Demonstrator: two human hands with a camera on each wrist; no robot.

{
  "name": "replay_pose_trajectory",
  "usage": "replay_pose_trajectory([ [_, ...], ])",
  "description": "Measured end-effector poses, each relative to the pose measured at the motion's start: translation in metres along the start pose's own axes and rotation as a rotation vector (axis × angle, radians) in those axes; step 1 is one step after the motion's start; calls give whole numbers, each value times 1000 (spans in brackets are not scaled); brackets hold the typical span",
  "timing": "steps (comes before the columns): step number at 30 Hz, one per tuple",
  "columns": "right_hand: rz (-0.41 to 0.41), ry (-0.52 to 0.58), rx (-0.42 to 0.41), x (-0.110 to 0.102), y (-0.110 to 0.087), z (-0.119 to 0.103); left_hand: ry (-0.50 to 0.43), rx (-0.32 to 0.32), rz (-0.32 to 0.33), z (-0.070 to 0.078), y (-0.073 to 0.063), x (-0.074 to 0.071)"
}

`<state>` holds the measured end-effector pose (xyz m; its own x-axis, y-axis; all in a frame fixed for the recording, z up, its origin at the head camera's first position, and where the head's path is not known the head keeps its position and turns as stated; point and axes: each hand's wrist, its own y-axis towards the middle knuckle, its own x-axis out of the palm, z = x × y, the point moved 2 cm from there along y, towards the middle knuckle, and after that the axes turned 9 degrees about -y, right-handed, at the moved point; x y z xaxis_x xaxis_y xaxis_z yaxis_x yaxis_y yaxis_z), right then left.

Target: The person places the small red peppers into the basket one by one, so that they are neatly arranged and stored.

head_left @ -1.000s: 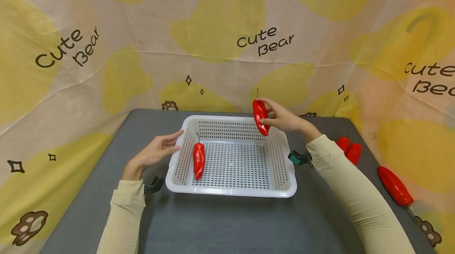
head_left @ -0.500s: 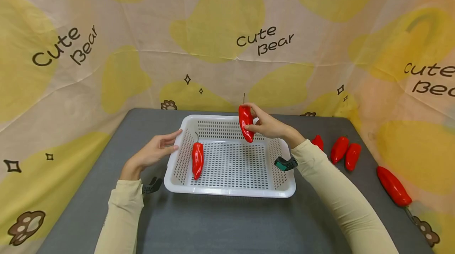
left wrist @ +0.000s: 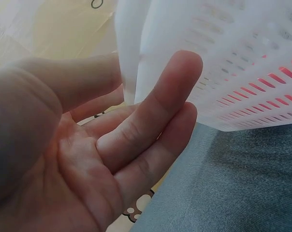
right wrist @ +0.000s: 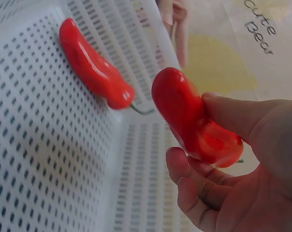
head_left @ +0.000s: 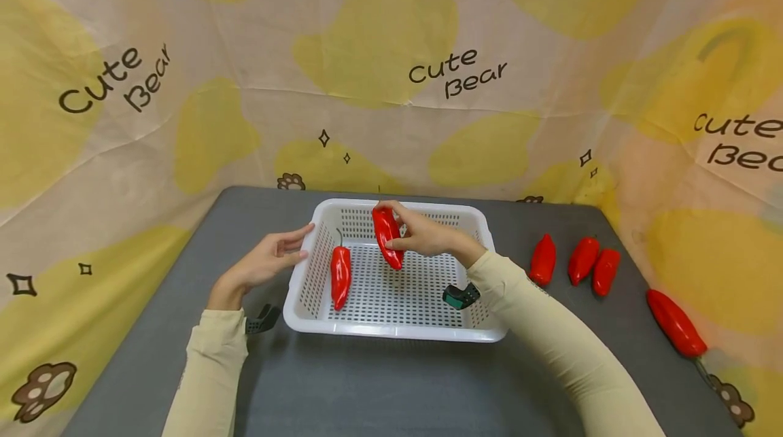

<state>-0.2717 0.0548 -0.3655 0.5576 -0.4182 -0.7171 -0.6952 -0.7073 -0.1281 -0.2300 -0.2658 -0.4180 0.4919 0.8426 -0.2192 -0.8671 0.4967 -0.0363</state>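
A white perforated plastic basket (head_left: 397, 332) sits on the grey table. At its left rim is my left hand (head_left: 269, 261), thumb and fingers about the edge; in the left wrist view, two fingers (left wrist: 177, 77) lie along the outer wall. My right hand (head_left: 422, 232) holds a red pepper (head_left: 387, 238) over the back middle of the basket, thumb on one side and fingers on the other. In the right wrist view, that pepper hangs clear of the basket floor. Another red pepper (head_left: 340, 277), with a curved stem, lies inside along the left wall.
On the table to the right lie more red peppers: one (head_left: 542, 260) near my right forearm, a pair (head_left: 584, 260) close together, and a larger one (head_left: 675, 323) at the right edge. A patterned cloth backdrop (head_left: 367, 49) stands behind and beside the table.
My right hand has carried its pepper leftward and lower, from the basket's back right corner toward its middle. A pepper hidden by the right arm now shows. The left hand has stayed put.
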Motion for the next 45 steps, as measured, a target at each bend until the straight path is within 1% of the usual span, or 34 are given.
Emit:
replay_pose_trajectory([
  [5,-50,2,-10,16,11,-6,2,-2,4,0,1,1],
  [10,-120,-36,-2,30,21,-4,19,6,9,-1,2,1],
  [12,-151,-44,9,35,24,-3,19,5,11,-1,2,1],
  [17,-215,-43,73,44,29,0,5,-2,4,0,2,2],
  [19,-222,-45,88,46,30,1,2,-2,-2,0,2,3],
  [23,-218,-69,78,50,34,2,2,7,-6,0,2,3],
  [28,-229,-148,90,57,37,3,6,15,3,0,1,1],
  [32,-239,-199,68,62,38,5,7,16,4,-1,0,0],
  [35,-249,-177,60,64,38,5,-1,21,6,-1,1,0],
  [38,-262,-165,72,64,37,5,4,18,12,-1,1,0],
  [45,-289,-165,100,65,37,6,11,-9,25,-1,1,1],
])
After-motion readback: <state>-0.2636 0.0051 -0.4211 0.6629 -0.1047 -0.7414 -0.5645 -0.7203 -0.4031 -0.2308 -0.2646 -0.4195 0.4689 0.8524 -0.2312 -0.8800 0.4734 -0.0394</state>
